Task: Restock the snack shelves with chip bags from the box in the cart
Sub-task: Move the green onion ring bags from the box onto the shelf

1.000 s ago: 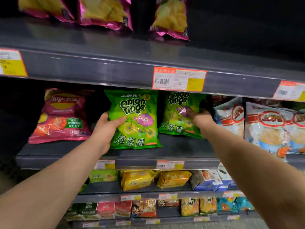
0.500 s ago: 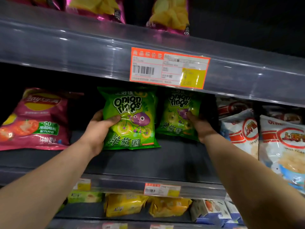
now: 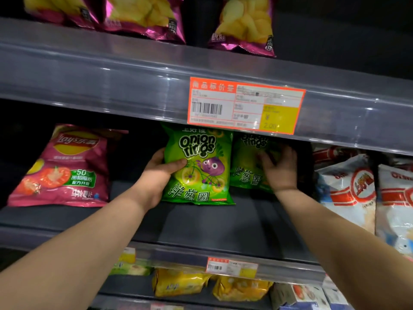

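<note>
Left hand (image 3: 156,175) grips front bag (image 3: 202,157); right hand (image 3: 280,170) covers shadowed rear bag (image 3: 244,173).

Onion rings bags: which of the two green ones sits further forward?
The left bag, gripped by the left hand; the right bag sits deeper in shadow, touched by the right hand.

- Left forearm (image 3: 73,249), bare to the frame's lower left edge
- Right forearm (image 3: 339,233), bare to the lower right edge
- Left hand (image 3: 156,175) and right hand (image 3: 282,171) bare
- Thin dark line across right wrist (image 3: 286,189): band or crease, unclear
</note>
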Available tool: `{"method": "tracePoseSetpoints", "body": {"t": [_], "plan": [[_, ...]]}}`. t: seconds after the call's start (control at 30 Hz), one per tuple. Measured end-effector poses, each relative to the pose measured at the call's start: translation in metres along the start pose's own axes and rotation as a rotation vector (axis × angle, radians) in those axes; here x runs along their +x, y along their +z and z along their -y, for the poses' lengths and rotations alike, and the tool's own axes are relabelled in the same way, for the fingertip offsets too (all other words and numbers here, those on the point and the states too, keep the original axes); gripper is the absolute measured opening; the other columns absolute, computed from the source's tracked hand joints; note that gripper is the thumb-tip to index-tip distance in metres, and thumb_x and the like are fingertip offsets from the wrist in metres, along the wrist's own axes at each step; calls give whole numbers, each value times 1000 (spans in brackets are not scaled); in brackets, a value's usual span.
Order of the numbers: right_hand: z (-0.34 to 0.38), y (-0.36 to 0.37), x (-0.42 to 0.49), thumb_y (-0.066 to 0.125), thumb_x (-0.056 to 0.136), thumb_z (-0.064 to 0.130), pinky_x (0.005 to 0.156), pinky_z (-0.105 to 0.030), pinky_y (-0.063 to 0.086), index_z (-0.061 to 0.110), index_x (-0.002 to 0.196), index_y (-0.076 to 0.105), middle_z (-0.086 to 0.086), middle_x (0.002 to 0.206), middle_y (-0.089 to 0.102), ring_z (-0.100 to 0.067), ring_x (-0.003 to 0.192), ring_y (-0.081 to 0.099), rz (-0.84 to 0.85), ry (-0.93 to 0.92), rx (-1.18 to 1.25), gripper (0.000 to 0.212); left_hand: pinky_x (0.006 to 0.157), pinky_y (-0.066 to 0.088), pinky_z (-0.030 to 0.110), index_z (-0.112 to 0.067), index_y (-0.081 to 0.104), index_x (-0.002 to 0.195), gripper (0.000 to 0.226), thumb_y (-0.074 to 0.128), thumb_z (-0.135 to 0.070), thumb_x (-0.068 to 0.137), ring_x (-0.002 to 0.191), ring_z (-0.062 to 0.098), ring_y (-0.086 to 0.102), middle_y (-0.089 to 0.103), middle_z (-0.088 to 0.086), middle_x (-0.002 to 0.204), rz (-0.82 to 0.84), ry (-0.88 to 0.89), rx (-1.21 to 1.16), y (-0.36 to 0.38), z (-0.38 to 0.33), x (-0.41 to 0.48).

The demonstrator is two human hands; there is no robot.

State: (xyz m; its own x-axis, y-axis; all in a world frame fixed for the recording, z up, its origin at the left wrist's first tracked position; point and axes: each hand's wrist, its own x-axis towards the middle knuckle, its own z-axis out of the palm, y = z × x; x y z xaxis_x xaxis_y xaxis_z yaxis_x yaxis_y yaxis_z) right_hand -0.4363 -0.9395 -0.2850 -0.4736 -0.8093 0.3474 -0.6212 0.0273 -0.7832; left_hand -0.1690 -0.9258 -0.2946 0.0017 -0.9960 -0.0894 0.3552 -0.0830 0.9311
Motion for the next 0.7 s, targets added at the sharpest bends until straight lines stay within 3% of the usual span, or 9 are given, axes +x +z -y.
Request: {"method": "tracePoseSetpoints", "body": {"t": [0.1, 0.17, 0.23, 0.33, 0.5, 0.7], "plan": [[20, 14, -28, 68, 84, 27, 91, -35, 47, 8, 111, 63, -14, 112, 67, -22, 101, 60, 219, 4, 171, 34, 67, 58, 39, -13, 55, 121, 45, 66, -3, 79, 74, 25, 69, 70, 9, 94, 18, -15, 8, 7, 1, 3], [27, 25, -42, 70, 79, 38, 87, -26, 44, 17, 116, 62, -2, 111, 67, -13, 98, 58, 407, 72, 189, 43, 73, 57, 42, -9, 54, 124, 47, 67, -3, 79, 77, 28, 68, 69, 12, 97, 13, -21, 23, 11, 2, 6], [27, 35, -49, 74, 72, 44, 88, -29, 49, 25, 117, 60, 4, 111, 68, -14, 100, 63, 514, 78, 112, 51, 78, 55, 43, -6, 52, 126, 49, 67, -2, 80, 82, 30, 65, 67, 17, 106, -21, -20, 58, 15, 3, 9], [27, 45, -54, 76, 70, 41, 92, -36, 51, 25, 116, 60, 0, 114, 69, -20, 104, 65, 516, 59, 53, 52, 76, 53, 37, -7, 50, 127, 53, 70, -2, 79, 87, 29, 63, 64, 15, 111, -102, 16, 155, 18, 4, 16], [36, 58, -53, 75, 72, 43, 75, -23, 42, 23, 114, 59, -2, 111, 69, -23, 103, 64, 480, 40, -61, 49, 80, 47, 30, -10, 51, 127, 51, 71, -8, 80, 93, 23, 60, 62, 8, 109, -178, 91, 351, 11, 8, 28], [44, 60, -48, 71, 76, 45, 85, -27, 45, 17, 125, 54, -7, 121, 65, -27, 111, 60, 522, 70, -154, 59, 79, 43, 25, -16, 53, 127, 46, 68, -20, 84, 91, 19, 58, 65, 7, 115, -185, 104, 543, 10, 10, 37]]}}
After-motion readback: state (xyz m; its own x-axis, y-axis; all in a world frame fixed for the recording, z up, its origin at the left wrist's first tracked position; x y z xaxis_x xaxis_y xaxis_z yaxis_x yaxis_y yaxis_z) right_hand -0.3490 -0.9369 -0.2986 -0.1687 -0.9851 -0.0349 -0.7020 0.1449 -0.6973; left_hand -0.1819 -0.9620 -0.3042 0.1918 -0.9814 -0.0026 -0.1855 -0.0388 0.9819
